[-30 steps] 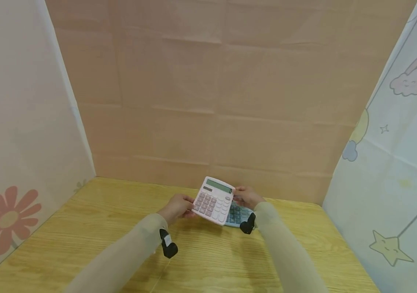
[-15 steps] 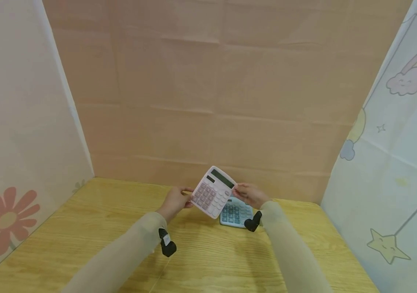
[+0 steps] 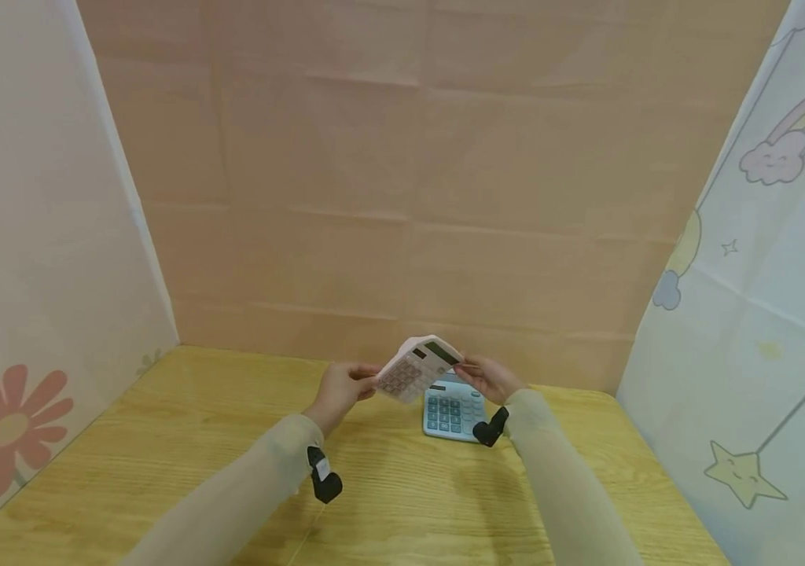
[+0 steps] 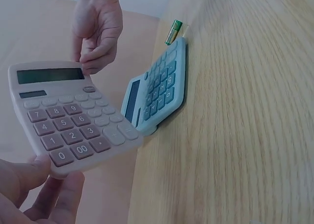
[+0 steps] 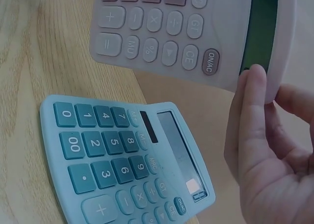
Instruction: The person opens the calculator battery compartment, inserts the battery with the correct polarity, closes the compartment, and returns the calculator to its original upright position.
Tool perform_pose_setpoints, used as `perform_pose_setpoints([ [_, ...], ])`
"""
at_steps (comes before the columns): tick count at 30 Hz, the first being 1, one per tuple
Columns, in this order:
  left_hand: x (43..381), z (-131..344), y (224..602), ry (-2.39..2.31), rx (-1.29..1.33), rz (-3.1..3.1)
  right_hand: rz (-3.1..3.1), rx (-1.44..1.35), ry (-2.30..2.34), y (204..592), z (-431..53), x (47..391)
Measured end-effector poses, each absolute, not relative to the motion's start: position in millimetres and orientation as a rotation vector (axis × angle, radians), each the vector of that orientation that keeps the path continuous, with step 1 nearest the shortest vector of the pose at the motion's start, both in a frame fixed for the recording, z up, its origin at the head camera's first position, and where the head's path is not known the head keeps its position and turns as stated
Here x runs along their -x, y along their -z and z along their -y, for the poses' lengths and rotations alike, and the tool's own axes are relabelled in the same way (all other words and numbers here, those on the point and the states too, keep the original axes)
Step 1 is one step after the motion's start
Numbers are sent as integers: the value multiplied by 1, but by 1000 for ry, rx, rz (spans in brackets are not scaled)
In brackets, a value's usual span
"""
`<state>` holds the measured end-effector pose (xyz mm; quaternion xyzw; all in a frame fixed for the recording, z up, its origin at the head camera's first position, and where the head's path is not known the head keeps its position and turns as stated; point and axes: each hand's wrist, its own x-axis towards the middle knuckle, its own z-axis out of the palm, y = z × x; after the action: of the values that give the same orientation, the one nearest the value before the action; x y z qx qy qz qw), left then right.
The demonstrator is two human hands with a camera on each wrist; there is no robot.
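The left hand [image 3: 340, 393] pinches one lower corner of a pink calculator [image 3: 406, 376], its thumb laid along the edge beside the 0 key and its fingers curled underneath. The right hand [image 3: 489, 379] grips the opposite corner, at the display end, with fingertips on the front by the screen [image 5: 264, 25] and the other digits at the back edge. Between them they hold the calculator in the air above the desk [image 3: 388, 503], tilted, its display end higher than its lower left corner and its keys facing the person. The body is pale pink with rounded corners; the number keys are a dusky mauve with white figures, the function keys are pale, and the long screen looks dark green. Just below the right hand, a light blue calculator [image 5: 105, 148] with teal number keys lies face up on the desk, and a green battery [image 4: 173, 32] lies near it.
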<state>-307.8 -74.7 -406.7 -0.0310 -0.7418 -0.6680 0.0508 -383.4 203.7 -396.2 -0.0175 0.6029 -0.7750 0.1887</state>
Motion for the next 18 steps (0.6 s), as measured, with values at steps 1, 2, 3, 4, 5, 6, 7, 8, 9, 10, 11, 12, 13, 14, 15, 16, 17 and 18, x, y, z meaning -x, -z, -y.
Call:
perform_pose_setpoints([
  [1, 307, 75, 407, 2040, 104, 2250, -1681, 50, 2182, 397, -205, 383],
  [2, 307, 75, 408, 2047, 110, 2243, -1672, 53, 2182, 397, -206, 383],
  [3, 306, 75, 408, 2052, 119, 2234, -1665, 57, 2183, 398, -207, 383],
  [4, 306, 76, 409, 2041, 142, 2232, -1658, 61, 2182, 398, -208, 383],
  [5, 306, 76, 410, 2042, 148, 2227, -1660, 66, 2180, 398, -208, 383],
  [6, 306, 77, 410, 2045, 148, 2225, -1663, 62, 2177, 399, -209, 382],
  [7, 306, 77, 411, 2044, 148, 2224, -1670, 61, 2172, 399, -209, 382],
  [8, 307, 76, 411, 2056, 131, 2226, -1671, 51, 2173, 399, -210, 382],
  [9, 307, 76, 412, 2068, 118, 2228, -1672, 44, 2171, 399, -211, 381],
  [10, 307, 76, 412, 2082, 97, 2232, -1674, 33, 2171, 399, -211, 381],
  [11, 307, 75, 413, 2109, 63, 2226, -1679, 28, 2168, 399, -211, 381],
  [12, 308, 75, 414, 2127, 41, 2222, -1679, 24, 2167, 399, -212, 380],
  [13, 308, 75, 414, 2145, 19, 2218, -1681, 24, 2165, 399, -212, 380],
  [14, 309, 74, 414, 2163, -4, 2210, -1682, 22, 2166, 399, -212, 379],
  [15, 309, 74, 414, 2181, -21, 2199, -1687, 23, 2164, 399, -212, 379],
  [16, 310, 74, 414, 2202, -32, 2182, -1693, 19, 2167, 399, -212, 379],
  [17, 310, 74, 414, 2227, -46, 2161, -1698, 18, 2166, 399, -212, 379],
  [18, 311, 74, 414, 2259, -57, 2133, -1702, 21, 2162, 399, -213, 378],
])
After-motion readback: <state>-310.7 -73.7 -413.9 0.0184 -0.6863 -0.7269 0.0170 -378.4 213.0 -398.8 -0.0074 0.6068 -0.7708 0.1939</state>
